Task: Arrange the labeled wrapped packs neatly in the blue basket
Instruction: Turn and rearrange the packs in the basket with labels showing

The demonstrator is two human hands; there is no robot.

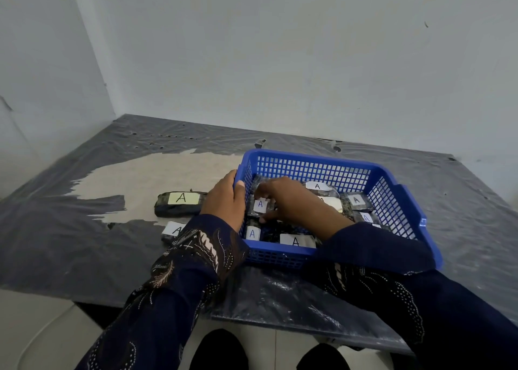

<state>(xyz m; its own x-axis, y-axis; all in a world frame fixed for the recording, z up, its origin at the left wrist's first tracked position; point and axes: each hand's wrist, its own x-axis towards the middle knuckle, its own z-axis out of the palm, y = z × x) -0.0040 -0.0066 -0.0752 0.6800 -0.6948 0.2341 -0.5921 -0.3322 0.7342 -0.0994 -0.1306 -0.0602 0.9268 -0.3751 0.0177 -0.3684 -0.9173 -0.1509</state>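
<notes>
Right grip (294, 201) pinches an A-labeled wrapped pack (260, 205) inside the blue basket (392, 196), near its left wall. Left grip (225, 198) clasps the basket's left rim. Two more packs (179, 203) lie on the desk (84, 243) left of the basket.

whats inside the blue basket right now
Several dark wrapped packs with white A labels lie in the blue basket; the right hand pinches one pack by the left wall. That hand and forearm cover the middle, so the count is hidden.
</notes>
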